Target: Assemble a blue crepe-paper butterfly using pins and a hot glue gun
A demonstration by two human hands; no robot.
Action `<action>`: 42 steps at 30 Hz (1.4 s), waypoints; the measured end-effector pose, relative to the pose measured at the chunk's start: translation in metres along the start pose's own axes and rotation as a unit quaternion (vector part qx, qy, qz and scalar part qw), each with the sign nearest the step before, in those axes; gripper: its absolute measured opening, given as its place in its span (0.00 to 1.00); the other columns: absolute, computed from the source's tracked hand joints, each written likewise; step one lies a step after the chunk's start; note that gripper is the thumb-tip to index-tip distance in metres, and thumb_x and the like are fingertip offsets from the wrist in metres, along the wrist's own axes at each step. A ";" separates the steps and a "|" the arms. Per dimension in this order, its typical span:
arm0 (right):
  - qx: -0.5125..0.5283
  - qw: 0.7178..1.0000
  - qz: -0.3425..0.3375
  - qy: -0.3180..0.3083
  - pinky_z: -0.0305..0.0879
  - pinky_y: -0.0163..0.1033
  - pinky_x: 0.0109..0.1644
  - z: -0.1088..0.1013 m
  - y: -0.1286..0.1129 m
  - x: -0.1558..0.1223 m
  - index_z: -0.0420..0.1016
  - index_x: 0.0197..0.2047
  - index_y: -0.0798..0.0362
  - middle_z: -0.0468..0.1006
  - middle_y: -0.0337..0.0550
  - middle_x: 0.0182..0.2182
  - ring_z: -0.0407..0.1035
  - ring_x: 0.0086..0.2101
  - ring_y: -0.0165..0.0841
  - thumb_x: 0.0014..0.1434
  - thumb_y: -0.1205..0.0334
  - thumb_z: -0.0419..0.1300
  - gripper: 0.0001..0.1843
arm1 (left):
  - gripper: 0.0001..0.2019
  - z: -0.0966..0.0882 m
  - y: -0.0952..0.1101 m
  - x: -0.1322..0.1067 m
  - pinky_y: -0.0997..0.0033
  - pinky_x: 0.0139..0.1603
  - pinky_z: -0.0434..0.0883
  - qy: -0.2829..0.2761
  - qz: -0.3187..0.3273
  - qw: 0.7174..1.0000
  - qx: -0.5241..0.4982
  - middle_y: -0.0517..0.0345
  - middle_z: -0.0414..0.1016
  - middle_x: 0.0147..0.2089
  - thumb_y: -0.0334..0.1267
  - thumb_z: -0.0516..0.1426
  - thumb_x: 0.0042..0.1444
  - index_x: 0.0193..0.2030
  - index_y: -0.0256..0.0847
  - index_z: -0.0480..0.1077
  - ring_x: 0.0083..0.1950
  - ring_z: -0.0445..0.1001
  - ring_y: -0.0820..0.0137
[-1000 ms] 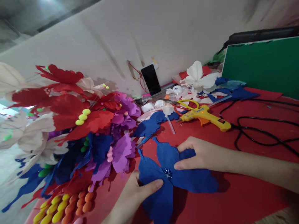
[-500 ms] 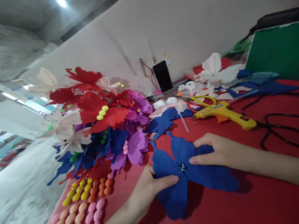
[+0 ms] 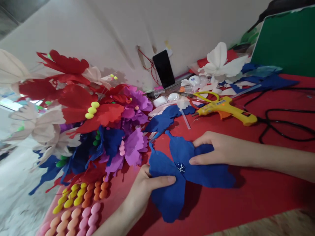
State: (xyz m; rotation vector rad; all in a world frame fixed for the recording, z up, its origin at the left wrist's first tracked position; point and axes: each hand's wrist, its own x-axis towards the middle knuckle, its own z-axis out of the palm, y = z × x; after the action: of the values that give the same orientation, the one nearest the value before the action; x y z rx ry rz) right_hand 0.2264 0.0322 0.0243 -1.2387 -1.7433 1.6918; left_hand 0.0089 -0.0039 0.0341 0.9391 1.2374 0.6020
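Between my hands a blue fabric butterfly (image 3: 169,198) is held just over the red tabletop, its wings spread. A small shiny dark-blue cluster with a white star-like mark sits at its middle. My left hand (image 3: 147,183) pinches the left wings, thumb on top and most fingers hidden underneath. The right-hand wings are gripped by my right hand (image 3: 209,150), with its thumb near the centre and a finger at the upper wing's edge. Beyond the butterfly lies a yellow hot glue gun (image 3: 226,109).
Finished red, white, purple and blue butterflies (image 3: 93,109) crowd the left. Rows of coloured foam ovals (image 3: 78,196) line the front left. A dark phone (image 3: 163,68) leans on the wall. Black cable (image 3: 290,114) coils at right; a green board (image 3: 285,41) stands behind.
The view has shifted, so everything appears farther left and slightly higher. Both hands keep the same hold on the blue butterfly.
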 end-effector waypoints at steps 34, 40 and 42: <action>0.003 0.999 -0.036 0.002 0.67 0.31 0.29 -0.007 -0.008 -0.008 0.80 0.30 0.53 0.80 0.39 0.28 0.72 0.27 0.29 0.45 0.50 0.66 0.14 | 0.08 -0.005 0.007 -0.001 0.73 0.26 0.65 -0.052 0.024 0.994 0.098 0.61 0.74 0.20 0.39 0.68 0.39 0.23 0.40 0.75 0.22 0.70 0.72; 0.104 0.992 -0.021 0.063 0.67 0.30 0.28 -0.010 -0.010 -0.006 0.79 0.27 0.52 0.79 0.36 0.25 0.71 0.24 0.27 0.39 0.52 0.70 0.14 | 0.11 -0.007 0.005 0.000 0.76 0.26 0.63 -0.010 0.035 0.997 0.071 0.66 0.66 0.15 0.39 0.67 0.42 0.17 0.39 0.71 0.20 0.61 0.77; 0.141 0.988 0.003 0.056 0.70 0.31 0.30 -0.007 -0.007 -0.004 0.80 0.27 0.53 0.79 0.36 0.24 0.72 0.25 0.28 0.36 0.53 0.72 0.15 | 0.11 -0.009 0.001 0.004 0.77 0.25 0.62 0.008 0.039 0.997 0.062 0.66 0.66 0.16 0.40 0.68 0.41 0.18 0.39 0.73 0.20 0.61 0.78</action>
State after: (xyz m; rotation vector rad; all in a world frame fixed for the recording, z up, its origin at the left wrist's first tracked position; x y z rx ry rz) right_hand 0.2318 0.0346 0.0336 -1.1844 -1.3809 1.7620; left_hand 0.0016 0.0018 0.0322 1.0911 1.2678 0.5998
